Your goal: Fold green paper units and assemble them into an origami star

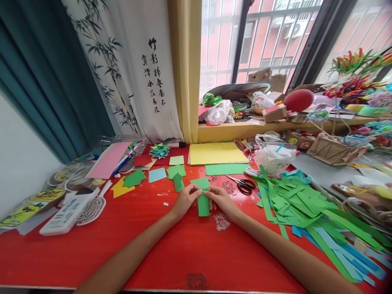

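A folded green paper piece (202, 202) lies on the red table (171, 249) near its middle. My left hand (184, 199) pinches its upper left edge with thumb and fingers closed on it. My right hand (221, 198) grips the upper right edge in the same way, fingers curled onto the paper. Both forearms reach in from the lower edge of the view.
Black-handled scissors (244, 184) lie just right of my hands. A heap of green and blue paper strips (301, 204) fills the right side. Yellow sheets (216, 153), small green and blue pieces (157, 174), a hairbrush (92, 207) and a white box (65, 214) lie around.
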Available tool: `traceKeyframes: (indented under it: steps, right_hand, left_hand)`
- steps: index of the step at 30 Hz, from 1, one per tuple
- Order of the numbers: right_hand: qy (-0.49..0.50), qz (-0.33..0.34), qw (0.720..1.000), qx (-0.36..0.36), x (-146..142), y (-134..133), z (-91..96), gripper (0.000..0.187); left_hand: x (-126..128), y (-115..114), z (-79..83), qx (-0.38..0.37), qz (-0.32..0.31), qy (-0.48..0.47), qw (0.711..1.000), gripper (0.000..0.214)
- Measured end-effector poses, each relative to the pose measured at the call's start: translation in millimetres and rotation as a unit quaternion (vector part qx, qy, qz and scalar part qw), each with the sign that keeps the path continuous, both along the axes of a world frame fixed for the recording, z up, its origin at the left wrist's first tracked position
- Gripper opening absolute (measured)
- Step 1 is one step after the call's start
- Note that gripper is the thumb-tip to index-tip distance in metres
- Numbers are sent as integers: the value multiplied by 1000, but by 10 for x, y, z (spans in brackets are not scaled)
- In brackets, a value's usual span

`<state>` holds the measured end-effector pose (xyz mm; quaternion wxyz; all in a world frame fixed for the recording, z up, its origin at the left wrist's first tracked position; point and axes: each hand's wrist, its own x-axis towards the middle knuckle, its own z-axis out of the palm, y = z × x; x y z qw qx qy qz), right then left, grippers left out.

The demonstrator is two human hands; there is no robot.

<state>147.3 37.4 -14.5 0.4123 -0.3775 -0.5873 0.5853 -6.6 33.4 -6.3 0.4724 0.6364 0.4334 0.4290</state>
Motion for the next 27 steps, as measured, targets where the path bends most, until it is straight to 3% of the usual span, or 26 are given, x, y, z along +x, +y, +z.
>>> traceKeyframes:
  steps: [7,11,18,27]
  right_hand:
    - [-4,26,1000,0,6,-13,17,26]
    - [-32,23,999,17,13,-23,-4,27]
    - [-115,86,989,30,1,-74,42,24]
    - [-105,92,989,40,-3,-85,-1,32]
  left_hand:
    - [-6,-9,21,10,8,-7,1000,21]
    - [12,0,12,47,4,41,998,21]
    - [13,-33,39,101,-26,108,989,15]
    - [-10,-23,162,219,98,179,954,17]
